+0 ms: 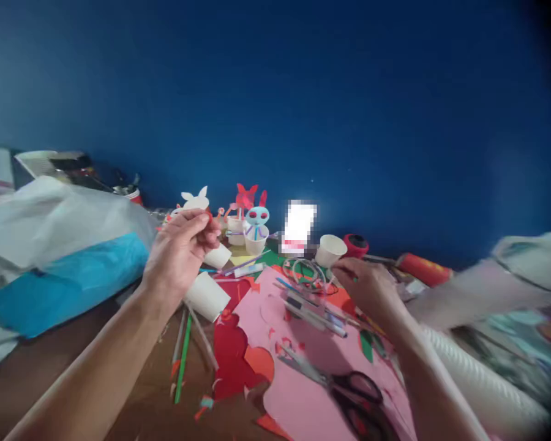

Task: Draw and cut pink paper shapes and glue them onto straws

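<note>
Forearms (87,361) out over craft clutter, my L hand (179,254) pinches small red bit (210,215) shut betw. fingers, raised clear of scraps; R hand (366,288) closed on green bit (355,279) above pink card (303,398), scissors (356,392) just below.

The bare left hand (179,251) is raised, its fingers curled and pinched toward the thumb, the wrist bent above the long bare left forearm (92,367). The bare right hand (365,285) sits lower and farther out, knuckles up, fingers curled downward and drawn together, with the bare right forearm (434,386) angling in from the lower right.
</note>
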`<action>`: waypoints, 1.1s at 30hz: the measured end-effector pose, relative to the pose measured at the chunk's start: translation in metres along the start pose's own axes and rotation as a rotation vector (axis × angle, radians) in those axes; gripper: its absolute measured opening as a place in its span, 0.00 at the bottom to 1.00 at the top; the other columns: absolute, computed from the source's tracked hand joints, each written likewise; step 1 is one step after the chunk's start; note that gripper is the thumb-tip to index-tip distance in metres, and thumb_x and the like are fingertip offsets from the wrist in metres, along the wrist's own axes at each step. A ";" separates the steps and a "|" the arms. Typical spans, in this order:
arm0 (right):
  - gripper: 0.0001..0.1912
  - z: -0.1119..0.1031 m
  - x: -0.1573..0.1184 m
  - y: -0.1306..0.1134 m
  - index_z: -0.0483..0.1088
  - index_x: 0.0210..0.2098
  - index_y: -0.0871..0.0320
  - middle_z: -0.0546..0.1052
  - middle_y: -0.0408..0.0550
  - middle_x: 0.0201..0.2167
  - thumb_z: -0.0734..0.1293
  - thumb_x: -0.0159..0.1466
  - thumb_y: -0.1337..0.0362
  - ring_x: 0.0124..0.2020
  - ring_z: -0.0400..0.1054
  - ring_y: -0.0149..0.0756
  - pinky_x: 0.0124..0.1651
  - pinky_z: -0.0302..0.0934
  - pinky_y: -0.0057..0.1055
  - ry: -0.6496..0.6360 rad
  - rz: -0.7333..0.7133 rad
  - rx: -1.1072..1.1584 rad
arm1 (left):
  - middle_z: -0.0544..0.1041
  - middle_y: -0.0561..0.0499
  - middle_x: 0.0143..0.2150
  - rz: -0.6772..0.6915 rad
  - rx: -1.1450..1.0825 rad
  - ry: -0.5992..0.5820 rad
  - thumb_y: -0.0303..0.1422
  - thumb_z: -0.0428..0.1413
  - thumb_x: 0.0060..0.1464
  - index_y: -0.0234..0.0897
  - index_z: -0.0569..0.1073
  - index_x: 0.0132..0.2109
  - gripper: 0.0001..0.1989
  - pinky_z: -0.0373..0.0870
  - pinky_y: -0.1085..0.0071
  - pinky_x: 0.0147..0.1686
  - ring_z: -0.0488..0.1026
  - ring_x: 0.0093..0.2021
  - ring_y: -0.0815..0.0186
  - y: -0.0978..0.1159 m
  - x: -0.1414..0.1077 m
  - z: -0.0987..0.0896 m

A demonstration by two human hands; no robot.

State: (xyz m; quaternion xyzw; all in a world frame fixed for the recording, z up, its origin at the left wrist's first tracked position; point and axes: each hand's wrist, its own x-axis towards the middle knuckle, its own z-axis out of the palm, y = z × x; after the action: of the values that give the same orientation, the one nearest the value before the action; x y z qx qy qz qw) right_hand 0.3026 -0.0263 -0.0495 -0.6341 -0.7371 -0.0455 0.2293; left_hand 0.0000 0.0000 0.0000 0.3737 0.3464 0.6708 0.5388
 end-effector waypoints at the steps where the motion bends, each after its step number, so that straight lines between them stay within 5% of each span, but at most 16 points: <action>1: 0.07 0.002 -0.001 -0.002 0.73 0.30 0.55 0.78 0.43 0.27 0.63 0.59 0.66 0.30 0.71 0.36 0.32 0.51 0.28 -0.022 -0.016 0.023 | 0.74 0.54 0.22 0.012 -0.021 0.015 0.25 0.58 0.43 0.35 0.70 0.29 0.04 0.64 0.79 0.23 0.66 0.20 0.75 0.001 -0.001 0.002; 7: 0.09 0.024 -0.007 -0.022 0.73 0.30 0.55 0.77 0.44 0.28 0.61 0.61 0.66 0.30 0.69 0.35 0.34 0.52 0.28 -0.124 -0.157 0.136 | 0.75 0.54 0.26 0.037 0.200 -0.080 0.30 0.57 0.45 0.36 0.71 0.30 0.03 0.64 0.76 0.25 0.67 0.22 0.74 -0.008 -0.002 0.004; 12: 0.10 0.043 -0.013 -0.038 0.72 0.30 0.55 0.76 0.44 0.26 0.60 0.62 0.69 0.30 0.68 0.33 0.38 0.49 0.30 -0.131 -0.203 0.108 | 0.76 0.51 0.31 0.160 1.087 -0.466 0.30 0.52 0.49 0.37 0.73 0.31 0.05 0.64 0.72 0.33 0.71 0.32 0.65 -0.045 -0.001 -0.005; 16: 0.10 0.050 -0.016 -0.042 0.73 0.30 0.55 0.76 0.44 0.26 0.60 0.62 0.69 0.31 0.67 0.34 0.38 0.47 0.31 -0.166 -0.250 0.098 | 0.74 0.49 0.33 0.307 1.658 -0.668 0.27 0.49 0.51 0.38 0.72 0.30 0.08 0.61 0.69 0.36 0.70 0.37 0.61 -0.077 0.000 -0.015; 22: 0.11 0.053 -0.016 -0.044 0.69 0.25 0.57 0.75 0.41 0.23 0.60 0.62 0.71 0.27 0.65 0.31 0.38 0.46 0.31 -0.174 -0.249 0.057 | 0.72 0.46 0.30 0.292 1.774 -0.704 0.25 0.46 0.51 0.37 0.71 0.27 0.11 0.59 0.69 0.34 0.69 0.35 0.60 -0.100 0.005 -0.031; 33: 0.10 0.062 -0.019 -0.044 0.71 0.28 0.55 0.76 0.41 0.26 0.60 0.63 0.69 0.30 0.67 0.32 0.44 0.47 0.33 -0.182 -0.233 0.105 | 0.71 0.43 0.33 0.246 1.842 -0.741 0.23 0.45 0.52 0.35 0.71 0.29 0.11 0.60 0.68 0.32 0.69 0.34 0.60 -0.102 0.006 -0.028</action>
State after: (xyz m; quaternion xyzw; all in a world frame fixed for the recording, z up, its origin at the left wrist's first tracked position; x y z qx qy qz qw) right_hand 0.2447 -0.0298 -0.1018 -0.5329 -0.8248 0.0243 0.1877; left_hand 0.0220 0.0222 -0.1009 0.8643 0.5003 0.0330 0.0398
